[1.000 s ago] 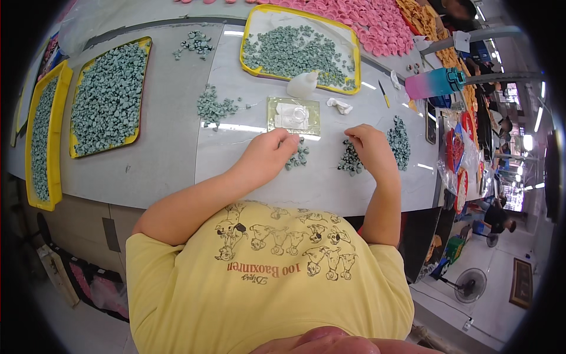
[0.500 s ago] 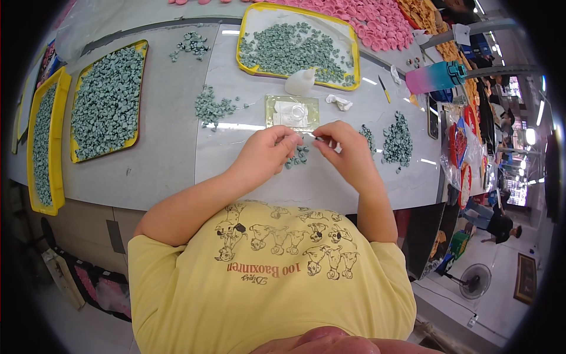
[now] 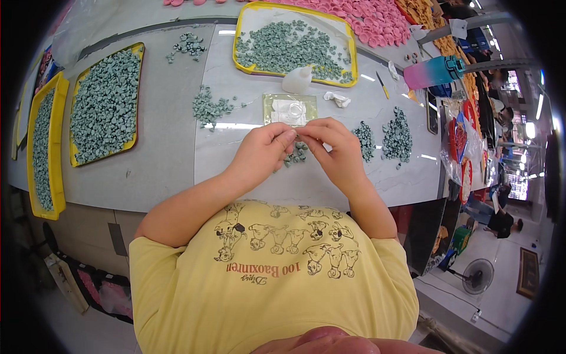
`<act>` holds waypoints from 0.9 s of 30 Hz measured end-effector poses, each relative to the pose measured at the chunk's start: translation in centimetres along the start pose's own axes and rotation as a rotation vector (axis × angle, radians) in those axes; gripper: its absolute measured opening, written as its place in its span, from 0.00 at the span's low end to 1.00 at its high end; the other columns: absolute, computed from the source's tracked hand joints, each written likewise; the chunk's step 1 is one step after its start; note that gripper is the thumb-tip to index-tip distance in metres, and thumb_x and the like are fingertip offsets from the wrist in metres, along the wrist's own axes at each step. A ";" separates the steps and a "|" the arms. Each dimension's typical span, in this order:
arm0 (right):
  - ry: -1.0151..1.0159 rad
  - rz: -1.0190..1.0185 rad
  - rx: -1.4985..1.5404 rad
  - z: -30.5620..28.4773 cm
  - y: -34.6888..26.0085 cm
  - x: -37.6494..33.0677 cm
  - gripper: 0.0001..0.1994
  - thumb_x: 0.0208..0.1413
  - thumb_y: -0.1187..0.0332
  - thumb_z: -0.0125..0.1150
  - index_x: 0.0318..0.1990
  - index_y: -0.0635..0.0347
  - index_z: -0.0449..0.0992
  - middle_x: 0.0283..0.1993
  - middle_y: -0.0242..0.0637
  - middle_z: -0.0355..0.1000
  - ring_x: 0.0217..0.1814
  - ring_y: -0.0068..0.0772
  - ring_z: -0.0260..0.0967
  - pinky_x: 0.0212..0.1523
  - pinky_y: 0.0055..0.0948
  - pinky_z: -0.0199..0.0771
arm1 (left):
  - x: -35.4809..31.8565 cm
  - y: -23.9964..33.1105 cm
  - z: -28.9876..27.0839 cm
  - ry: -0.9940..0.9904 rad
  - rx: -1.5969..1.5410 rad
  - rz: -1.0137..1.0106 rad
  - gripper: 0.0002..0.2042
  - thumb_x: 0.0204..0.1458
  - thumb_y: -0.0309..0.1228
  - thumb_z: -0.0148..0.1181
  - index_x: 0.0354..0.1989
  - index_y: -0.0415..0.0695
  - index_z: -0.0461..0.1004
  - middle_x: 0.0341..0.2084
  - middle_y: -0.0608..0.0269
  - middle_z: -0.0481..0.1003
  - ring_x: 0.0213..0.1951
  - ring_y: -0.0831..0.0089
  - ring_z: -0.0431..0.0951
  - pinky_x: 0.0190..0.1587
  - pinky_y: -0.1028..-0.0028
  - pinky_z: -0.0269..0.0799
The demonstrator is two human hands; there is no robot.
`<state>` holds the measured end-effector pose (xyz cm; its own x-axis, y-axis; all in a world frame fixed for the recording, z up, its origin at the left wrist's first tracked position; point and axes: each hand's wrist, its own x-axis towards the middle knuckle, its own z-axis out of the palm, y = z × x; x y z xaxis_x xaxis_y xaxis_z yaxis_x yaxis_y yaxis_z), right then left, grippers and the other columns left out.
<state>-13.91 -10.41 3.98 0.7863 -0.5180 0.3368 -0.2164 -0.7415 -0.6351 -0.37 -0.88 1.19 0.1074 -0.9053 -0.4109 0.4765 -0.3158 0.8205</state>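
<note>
My left hand (image 3: 263,148) and my right hand (image 3: 334,147) meet at the fingertips above the near part of the table, both closed in a pinch. A small dark grey-green piece shows at my right fingertips in the earlier frame; now the fingers mostly cover it. What my left fingers pinch is too small to make out. Just below the fingertips lies a little pile of grey-green pieces (image 3: 298,154), partly hidden by my hands. Beyond them rests a flat greenish pad (image 3: 271,110) with white paper and a clear round thing on it. Behind the pad stands a white squeeze bottle (image 3: 297,81).
Yellow trays of grey-green pieces stand at the back (image 3: 354,56), left (image 3: 139,106) and far left (image 3: 59,147). Loose piles lie left (image 3: 209,108) and right (image 3: 397,138). A crumpled tissue (image 3: 336,99), knife (image 3: 386,91), pink-and-teal bottle (image 3: 433,72) and phone (image 3: 433,118) sit to the right.
My right hand has moved left, so its fingertips now touch those of my left hand, where a small gap was before. My left hand has hardly moved.
</note>
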 end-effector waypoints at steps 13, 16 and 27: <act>0.116 -0.158 -0.138 -1.1 3.6 -0.3 0.08 0.34 0.80 0.66 0.25 0.61 0.73 0.24 0.32 0.67 0.23 0.26 0.64 0.23 0.22 0.64 | 0.4 -0.3 1.5 -0.004 0.145 -0.037 0.09 0.58 0.32 0.44 0.37 0.41 0.69 0.20 0.75 0.60 0.19 0.88 0.54 0.18 0.85 0.50; 0.152 -0.343 -0.344 -0.9 3.9 0.3 0.09 0.33 0.80 0.66 0.25 0.60 0.73 0.23 0.32 0.66 0.23 0.30 0.63 0.22 0.25 0.63 | 0.2 -0.5 0.9 -0.002 0.021 -0.060 0.09 0.56 0.30 0.43 0.38 0.40 0.68 0.22 0.71 0.64 0.20 0.84 0.60 0.20 0.82 0.58; 0.055 -0.492 -0.542 0.3 3.8 0.9 0.12 0.34 0.75 0.61 0.33 0.59 0.76 0.28 0.28 0.67 0.27 0.26 0.64 0.27 0.26 0.61 | -0.1 0.1 0.1 0.006 -0.016 -0.086 0.06 0.55 0.29 0.46 0.36 0.40 0.65 0.24 0.66 0.68 0.18 0.85 0.59 0.19 0.81 0.57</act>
<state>-13.85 -13.63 1.68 0.8392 -0.0810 0.5378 -0.1127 -0.9933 0.0263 -0.41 -0.87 1.40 0.0711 -0.8732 -0.4822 0.4978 -0.3878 0.7757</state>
